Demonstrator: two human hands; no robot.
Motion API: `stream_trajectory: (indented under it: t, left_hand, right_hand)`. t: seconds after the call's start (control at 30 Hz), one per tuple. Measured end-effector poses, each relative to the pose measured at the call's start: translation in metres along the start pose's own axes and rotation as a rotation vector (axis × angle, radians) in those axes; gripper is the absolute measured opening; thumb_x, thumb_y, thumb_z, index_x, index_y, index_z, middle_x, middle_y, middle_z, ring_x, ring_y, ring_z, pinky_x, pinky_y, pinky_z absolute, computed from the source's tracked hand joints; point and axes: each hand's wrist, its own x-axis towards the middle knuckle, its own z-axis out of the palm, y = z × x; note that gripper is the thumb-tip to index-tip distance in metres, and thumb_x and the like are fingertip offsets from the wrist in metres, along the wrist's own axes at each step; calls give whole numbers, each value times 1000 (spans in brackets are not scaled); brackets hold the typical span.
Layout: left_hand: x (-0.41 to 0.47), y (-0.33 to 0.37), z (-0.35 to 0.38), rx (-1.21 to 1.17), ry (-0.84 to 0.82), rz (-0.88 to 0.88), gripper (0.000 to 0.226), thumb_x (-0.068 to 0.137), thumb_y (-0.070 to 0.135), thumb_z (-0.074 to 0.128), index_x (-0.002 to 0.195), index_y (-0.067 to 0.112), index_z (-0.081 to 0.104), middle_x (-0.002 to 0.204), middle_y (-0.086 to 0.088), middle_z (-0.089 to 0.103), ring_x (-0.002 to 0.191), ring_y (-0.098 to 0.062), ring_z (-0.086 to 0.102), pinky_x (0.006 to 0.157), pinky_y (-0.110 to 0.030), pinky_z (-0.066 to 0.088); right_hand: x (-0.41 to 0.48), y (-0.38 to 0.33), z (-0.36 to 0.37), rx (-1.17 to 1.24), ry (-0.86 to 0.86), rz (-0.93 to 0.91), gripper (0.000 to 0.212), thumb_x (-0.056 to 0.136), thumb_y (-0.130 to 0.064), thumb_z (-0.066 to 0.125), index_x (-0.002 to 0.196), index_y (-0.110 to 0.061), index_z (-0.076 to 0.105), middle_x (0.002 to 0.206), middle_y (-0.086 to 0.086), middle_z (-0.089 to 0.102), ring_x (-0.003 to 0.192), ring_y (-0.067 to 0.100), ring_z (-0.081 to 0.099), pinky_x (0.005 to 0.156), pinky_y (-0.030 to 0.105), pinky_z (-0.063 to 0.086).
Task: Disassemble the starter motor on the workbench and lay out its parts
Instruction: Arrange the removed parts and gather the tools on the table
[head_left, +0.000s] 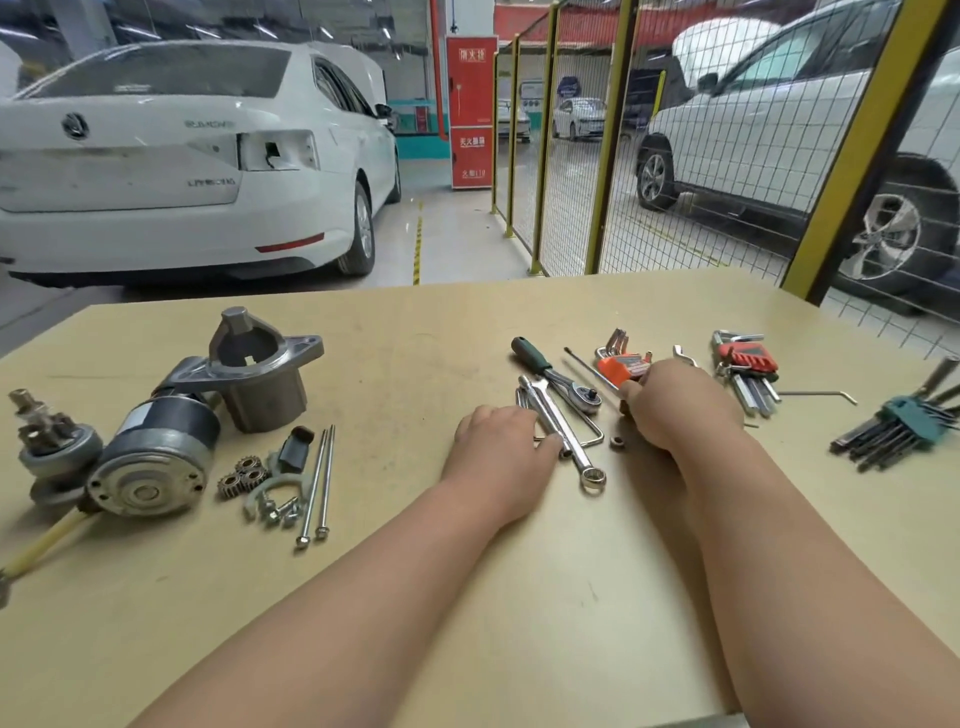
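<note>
Starter motor (156, 457), already apart, lies well to the left of both hands. Farthest left stands the geared armature piece (49, 441), touching the round motor body, with a yellow cable (41, 540) running off the tabletop's (467, 597) left edge. Behind the body stands the cast nose housing (265, 374). Nearer the left hand lie small gears (241, 475), a black plug (295, 447), a white plastic fork (272, 491), short bolts (278, 512) and two long bolts (318, 483), side by side.

Both bare forearms reach forward from the lower edge. The left hand (501, 447) lies palm down on the tabletop, fingers loosely bent, fingertips touching a combination wrench (563, 434); no grip shows. Just beyond it lies a green-handled ratchet (556, 374).

The right hand (680, 405) shows its back, thumb pressed on an orange hex-key set (623, 364) which it grips; its fingers are hidden. Between the hands sits a small nut (617, 442). Right of the right hand lie a red hex-key set (748, 364), a single hex key (815, 393) and a teal hex-key set (904, 421), partly cut off by the frame.
</note>
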Motion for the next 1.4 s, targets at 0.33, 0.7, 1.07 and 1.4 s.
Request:
stream_trajectory:
  t: [0.33, 0.7, 1.07, 1.4]
  left_hand:
    - [21, 8, 8, -23, 8, -17, 57, 90, 56, 38, 136, 22, 40, 135, -6, 46, 124, -27, 35, 104, -39, 28]
    - [57, 29, 27, -9, -100, 43, 60, 88, 64, 30, 142, 38, 28, 153, -10, 24, 137, -31, 21, 113, -44, 13]
    - [75, 34, 43, -86, -50, 82, 65, 86, 63, 35, 143, 33, 29, 150, -8, 32, 137, -28, 26, 112, -42, 20]
    - [76, 38, 47, -53, -4, 29, 63, 88, 61, 34, 143, 30, 31, 149, -6, 32, 135, -28, 28, 112, -41, 21]
  right_hand:
    - [-4, -12, 5, 87, 12, 0, 23, 91, -25, 42, 107, -19, 58, 94, 6, 62, 90, 29, 55, 69, 32, 38]
    - [31, 79, -29, 63, 237, 351, 48, 88, -24, 43, 134, -11, 40, 136, 17, 37, 124, 36, 34, 99, 48, 33]
    - [46, 145, -11, 77, 90, 408, 53, 85, -17, 42, 136, -7, 38, 148, 19, 30, 135, 37, 23, 109, 43, 27]
    - [55, 141, -14, 302, 43, 17, 53, 80, -13, 55, 131, -25, 45, 124, 7, 60, 110, 27, 55, 78, 26, 35]
